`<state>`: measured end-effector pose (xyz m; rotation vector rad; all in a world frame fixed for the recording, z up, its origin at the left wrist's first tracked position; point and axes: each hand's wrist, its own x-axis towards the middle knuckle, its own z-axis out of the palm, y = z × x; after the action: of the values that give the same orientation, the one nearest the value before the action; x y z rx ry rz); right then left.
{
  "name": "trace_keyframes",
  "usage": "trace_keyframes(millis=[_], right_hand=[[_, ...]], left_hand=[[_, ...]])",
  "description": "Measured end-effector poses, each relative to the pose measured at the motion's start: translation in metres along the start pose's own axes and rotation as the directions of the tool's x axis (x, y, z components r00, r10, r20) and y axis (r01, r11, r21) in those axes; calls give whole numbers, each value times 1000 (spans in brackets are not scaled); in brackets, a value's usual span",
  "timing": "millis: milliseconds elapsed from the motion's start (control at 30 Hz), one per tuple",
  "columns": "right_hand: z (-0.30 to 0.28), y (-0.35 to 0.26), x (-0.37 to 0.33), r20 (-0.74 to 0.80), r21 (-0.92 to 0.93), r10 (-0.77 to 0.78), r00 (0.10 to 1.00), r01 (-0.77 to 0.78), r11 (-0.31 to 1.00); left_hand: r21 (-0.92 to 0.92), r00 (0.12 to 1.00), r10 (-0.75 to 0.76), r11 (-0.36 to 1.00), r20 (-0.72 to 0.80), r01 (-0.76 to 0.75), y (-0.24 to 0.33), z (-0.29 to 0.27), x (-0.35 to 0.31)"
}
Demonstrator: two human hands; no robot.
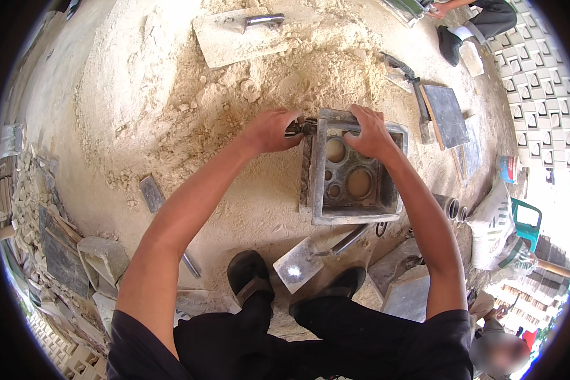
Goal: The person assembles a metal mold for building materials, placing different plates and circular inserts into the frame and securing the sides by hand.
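A square grey metal mould (354,168) with round holes in its bottom sits on the sandy ground in front of me. My left hand (273,130) is closed around a dark handle or latch (303,126) at the mould's far left corner. My right hand (368,133) grips the mould's far rim, fingers curled over the edge. My black shoes (250,272) stand just below the mould.
A trowel (310,256) lies between my feet and the mould. A large pile of pale sand (190,95) spreads to the left with a flat board (237,39) on it. A dark slab (446,114) and stacked patterned blocks (541,82) lie right. Another person's legs (481,22) show top right.
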<state>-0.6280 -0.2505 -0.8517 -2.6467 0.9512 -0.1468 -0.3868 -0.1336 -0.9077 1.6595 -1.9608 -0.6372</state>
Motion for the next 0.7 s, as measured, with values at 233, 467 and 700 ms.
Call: trace_keyframes(millis=[233, 467, 700], right_hand=[[-1, -8, 6, 90, -41, 68, 994, -65, 997], [2, -5, 4, 27, -22, 27, 999, -27, 999], [0, -9, 4, -6, -16, 20, 1000, -20, 1000]], left_hand=[[13, 998, -51, 999, 28, 51, -7, 2, 2], [44, 949, -148, 989, 279, 142, -2, -21, 24], [45, 952, -26, 999, 306, 13, -15, -31, 41]])
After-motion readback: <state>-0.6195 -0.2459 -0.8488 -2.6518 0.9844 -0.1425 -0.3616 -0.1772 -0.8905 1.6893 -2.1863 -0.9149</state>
